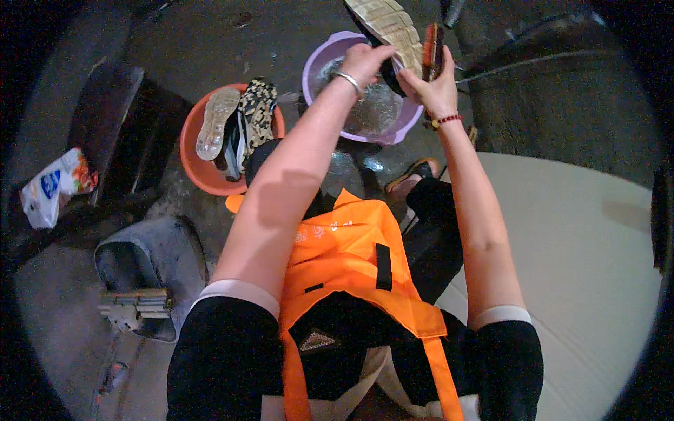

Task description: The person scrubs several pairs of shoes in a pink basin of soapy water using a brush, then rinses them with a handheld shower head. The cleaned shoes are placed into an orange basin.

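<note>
A dark shoe with a pale, worn sole (pixel 392 29) is held sole-up above the far right side of a purple basin (pixel 310 68). My left hand (pixel 364 66), with a silver bangle at the wrist, grips its left side near the heel. My right hand (pixel 436 94) holds a brush (pixel 433 51) with reddish bristles upright beside the sole. The right thumb reaches the heel end of the shoe. Cloudy, bubbly water (pixel 371 113) fills the bottom of the basin below.
An orange basin (pixel 192 163) on the left holds a shoe with a clear sole (pixel 217 123) and a camouflage-patterned shoe (pixel 259 113). Farther left are a white printed plastic package (pixel 57 187) and a grey container (pixel 181 263). A pale board (pixel 568 237) lies at right on the dark wet floor.
</note>
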Demonstrator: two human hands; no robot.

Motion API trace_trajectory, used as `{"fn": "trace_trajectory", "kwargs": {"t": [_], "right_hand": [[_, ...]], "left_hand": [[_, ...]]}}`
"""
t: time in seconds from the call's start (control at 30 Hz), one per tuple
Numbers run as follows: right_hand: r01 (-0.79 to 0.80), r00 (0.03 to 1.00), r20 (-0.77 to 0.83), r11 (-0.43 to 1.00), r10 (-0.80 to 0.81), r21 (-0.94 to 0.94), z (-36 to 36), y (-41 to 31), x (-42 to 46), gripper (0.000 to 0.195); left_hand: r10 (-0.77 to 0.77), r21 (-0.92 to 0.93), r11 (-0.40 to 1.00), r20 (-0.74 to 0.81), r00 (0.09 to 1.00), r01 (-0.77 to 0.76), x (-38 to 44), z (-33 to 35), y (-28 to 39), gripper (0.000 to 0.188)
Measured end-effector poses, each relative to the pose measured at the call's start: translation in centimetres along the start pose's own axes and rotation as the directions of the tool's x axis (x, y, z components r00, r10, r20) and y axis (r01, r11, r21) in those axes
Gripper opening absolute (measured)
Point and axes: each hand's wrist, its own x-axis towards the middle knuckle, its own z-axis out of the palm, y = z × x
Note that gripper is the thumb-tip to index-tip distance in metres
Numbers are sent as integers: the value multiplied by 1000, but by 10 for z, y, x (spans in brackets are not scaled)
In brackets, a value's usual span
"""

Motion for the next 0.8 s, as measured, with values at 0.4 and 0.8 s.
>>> {"fn": "trace_trajectory", "kwargs": {"t": [0.4, 0.8], "right_hand": [[-73, 991, 131, 905, 20, 418, 29, 10, -4, 81], [-85, 993, 108, 913, 45, 400, 40, 51, 23, 67]], "left_hand": [[190, -3, 981, -230, 954, -196, 58, -11, -28, 50], [303, 862, 491, -303, 904, 124, -23, -264, 5, 52]]}}
